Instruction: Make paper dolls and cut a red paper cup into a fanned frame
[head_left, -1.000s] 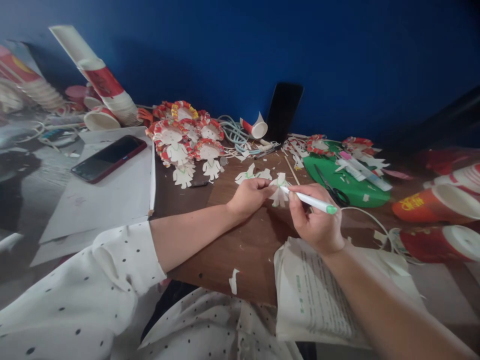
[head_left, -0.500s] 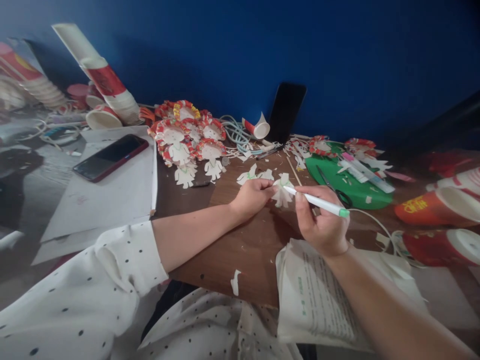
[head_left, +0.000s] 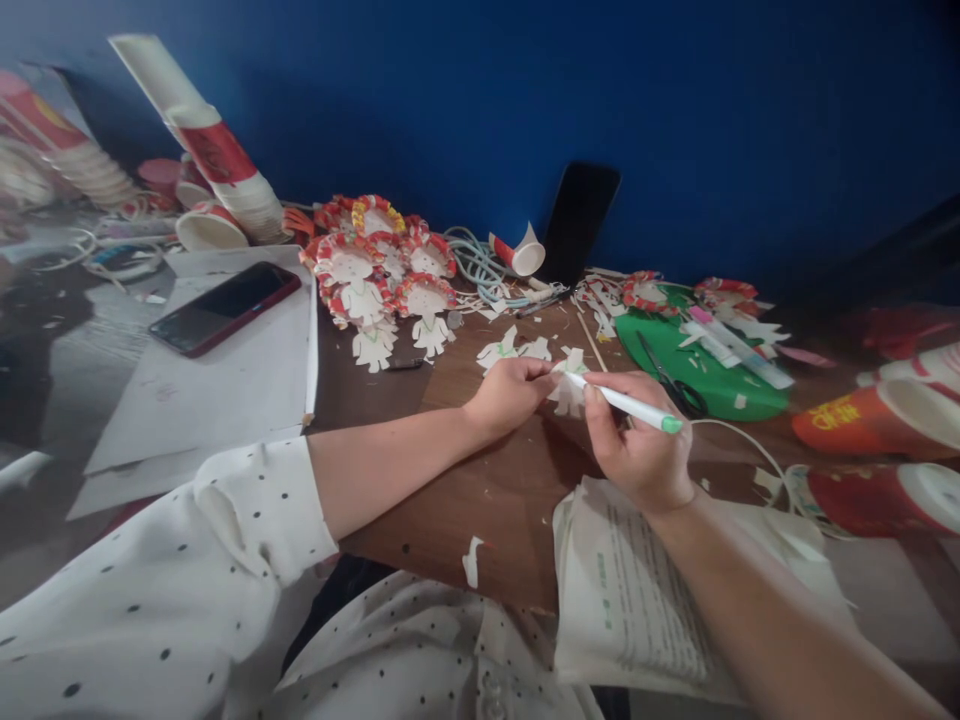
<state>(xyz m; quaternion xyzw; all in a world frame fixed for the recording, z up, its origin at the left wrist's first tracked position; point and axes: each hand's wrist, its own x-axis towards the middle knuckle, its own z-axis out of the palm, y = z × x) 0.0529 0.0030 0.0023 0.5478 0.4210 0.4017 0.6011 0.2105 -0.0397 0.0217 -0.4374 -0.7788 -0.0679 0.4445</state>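
A small white paper cutout (head_left: 570, 398), shaped like a doll's body, lies on the brown table. My left hand (head_left: 511, 398) pinches its left edge between thumb and fingers. My right hand (head_left: 637, 440) is closed round a white marker (head_left: 628, 403) with a green end, its tip touching the upper part of the cutout. Just beyond my left hand lie more paper cutouts (head_left: 501, 348) with green marks. Several paper dolls (head_left: 430, 315) with red-and-white curled paper heads are piled farther back.
Black scissors (head_left: 679, 390) and pens rest on a green sheet (head_left: 720, 395). A phone (head_left: 581, 220) leans on the blue wall; another phone (head_left: 225, 308) lies on papers. Stacked paper cups (head_left: 225, 165) stand left, red cups (head_left: 862, 497) lie right. An open book (head_left: 630, 580) is near my right forearm.
The marker's green end has shifted slightly left as my right hand moved a little. My left hand still pinches the cutout. The whole view has shifted slightly.
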